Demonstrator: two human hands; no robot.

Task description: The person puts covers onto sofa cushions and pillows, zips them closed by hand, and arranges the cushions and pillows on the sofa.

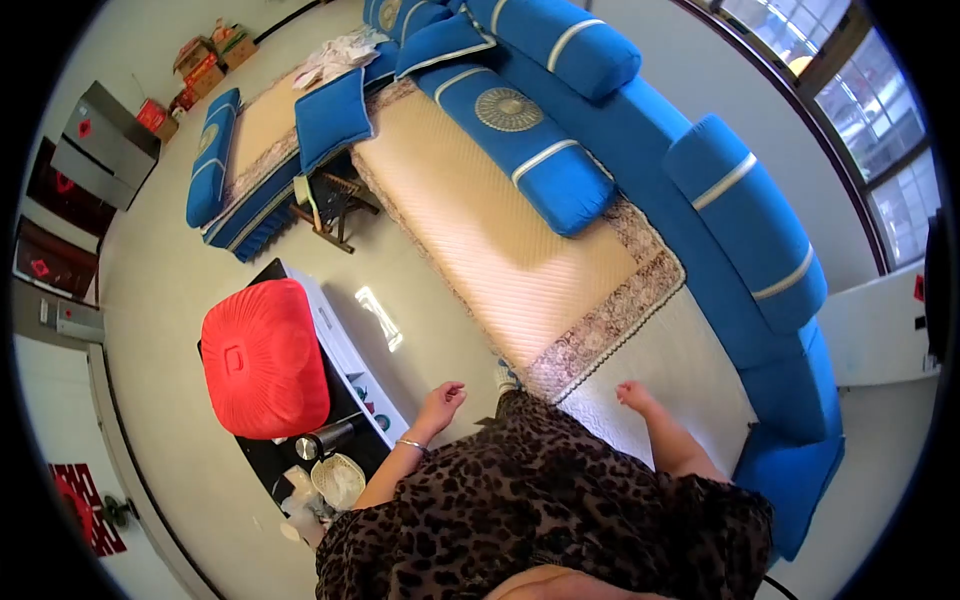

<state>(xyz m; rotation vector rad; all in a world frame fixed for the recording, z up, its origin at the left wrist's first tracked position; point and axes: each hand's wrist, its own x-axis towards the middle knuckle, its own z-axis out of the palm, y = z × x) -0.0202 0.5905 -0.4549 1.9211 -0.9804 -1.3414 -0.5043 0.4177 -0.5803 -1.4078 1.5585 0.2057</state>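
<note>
My left hand point(440, 403) hangs in the air with loosely bent fingers and nothing in it. A bracelet point(411, 443) circles that wrist. Nearest to this hand is the low black-and-white table point(345, 345). My right hand point(632, 394) is held out over the pale sofa seat point(665, 365), its fingers loosely curled and no object visible in them. Beside it lies a quilted beige seat cover point(480, 240) with a patterned border. I cannot see either hand touching anything.
On the table are a red pleated cover point(265, 360), a dark thermos point(325, 438) and a basket point(338, 482). Blue bolsters point(520, 140) and a blue cushion point(333, 118) lie on the sofa. A small wooden stool point(330, 212) stands on the floor. Boxes point(200, 65) sit far back.
</note>
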